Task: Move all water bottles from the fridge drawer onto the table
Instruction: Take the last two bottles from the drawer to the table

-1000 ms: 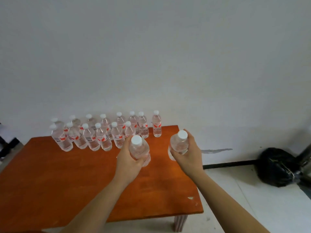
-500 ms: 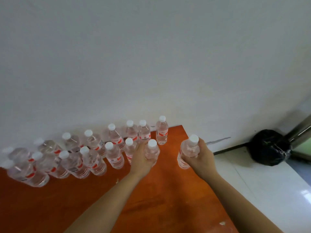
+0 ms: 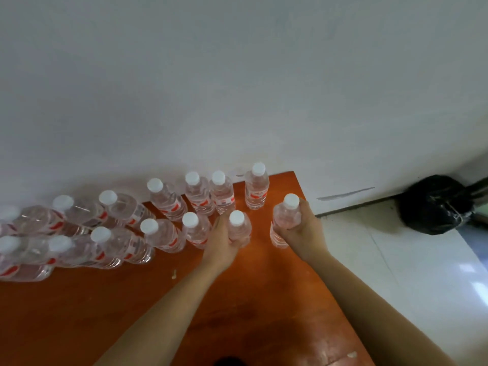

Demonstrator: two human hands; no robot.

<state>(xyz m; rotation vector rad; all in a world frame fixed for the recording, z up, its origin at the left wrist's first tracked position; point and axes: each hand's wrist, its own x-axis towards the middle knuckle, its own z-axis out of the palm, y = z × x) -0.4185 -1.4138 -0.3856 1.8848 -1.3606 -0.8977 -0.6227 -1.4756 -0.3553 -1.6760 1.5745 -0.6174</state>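
Well along: many clear plastic white-capped water bottles [image 3: 169,199] standing on orange-brown wooden table [image 3: 79,313]. Left hand [image 3: 224,237] and right hand [image 3: 301,228] each clasping another at the row's end (fridge drawer unseen).

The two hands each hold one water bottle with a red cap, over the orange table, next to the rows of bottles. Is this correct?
Not quite. The head view shows white caps, not red; red appears only on the labels. The rest holds: the left hand and the right hand each hold a water bottle over the orange table, beside the rows of bottles.
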